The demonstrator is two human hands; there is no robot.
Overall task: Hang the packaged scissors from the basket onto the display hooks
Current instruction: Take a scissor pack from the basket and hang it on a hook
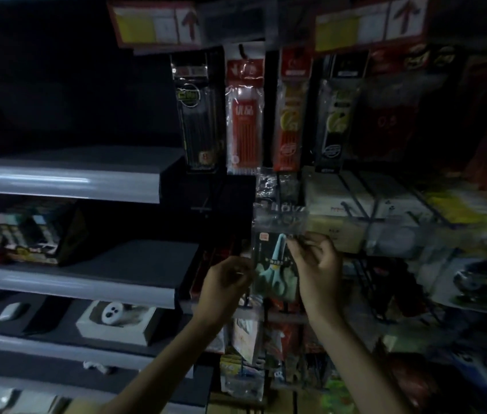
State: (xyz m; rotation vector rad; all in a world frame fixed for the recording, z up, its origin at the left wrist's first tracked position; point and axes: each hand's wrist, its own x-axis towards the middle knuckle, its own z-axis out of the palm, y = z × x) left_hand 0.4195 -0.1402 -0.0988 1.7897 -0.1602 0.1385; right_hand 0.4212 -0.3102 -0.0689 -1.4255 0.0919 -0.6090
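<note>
Grey shelves are seen well to the left of the scissors pack, with small goods laid flat on them. Above the scissors pack, a row of pen packs is hung by the top tabs, so that each face is shown to shoppers. White boxes are stacked up and to the right of the scissors pack, crossed by black wire hooks. Clear packs are hung just above the scissors pack; whether its top edge is touched by them cannot be told in the dim, blurred view.

The scissors pack is held upright in the air in front of the rack, face outward. It is judged to be steadied so that its hang hole can be threaded onto a hook. It is not yet hung, and the hook meant for it cannot be made out.

Its left edge is pinched by the left hand and its upper right edge is gripped by the right hand, so the top is kept level and free. No basket is in view.
</note>
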